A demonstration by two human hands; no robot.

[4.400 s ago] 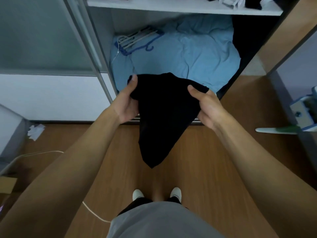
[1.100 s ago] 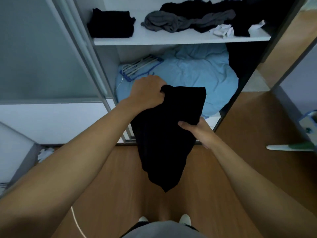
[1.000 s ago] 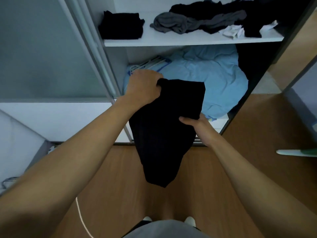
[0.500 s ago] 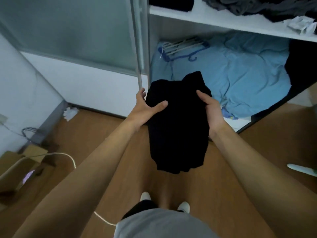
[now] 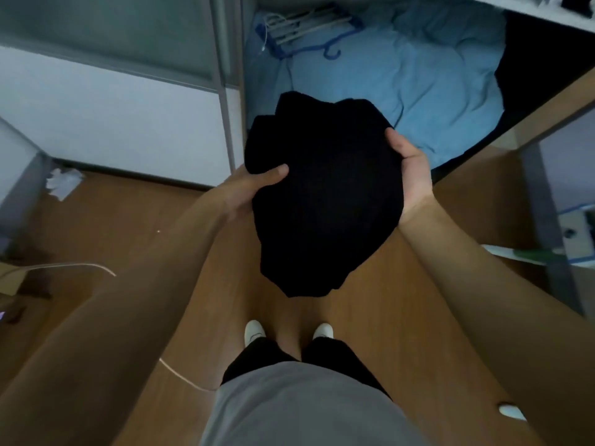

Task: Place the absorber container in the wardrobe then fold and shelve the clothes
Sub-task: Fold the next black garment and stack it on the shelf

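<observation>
A black garment (image 5: 322,194), folded into a thick bundle, hangs in front of me above the wooden floor. My left hand (image 5: 249,185) grips its left edge, thumb laid across the front. My right hand (image 5: 410,169) holds its right edge, thumb on top and fingers hidden behind the cloth. The open wardrobe (image 5: 230,91) stands just beyond the garment, with the edge of its white shelf (image 5: 547,11) at the top right. No absorber container shows.
A crumpled light blue blanket (image 5: 418,75) fills the wardrobe bottom, with blue and white hangers (image 5: 306,24) on it. The sliding door (image 5: 106,30) is at left. A white cable (image 5: 180,375) and crumpled paper (image 5: 62,183) lie on the floor. My feet (image 5: 286,331) stand below.
The garment has been folded smaller and gathered between both hands. My view has tilted down, so the upper shelf with clothes has left the frame.
</observation>
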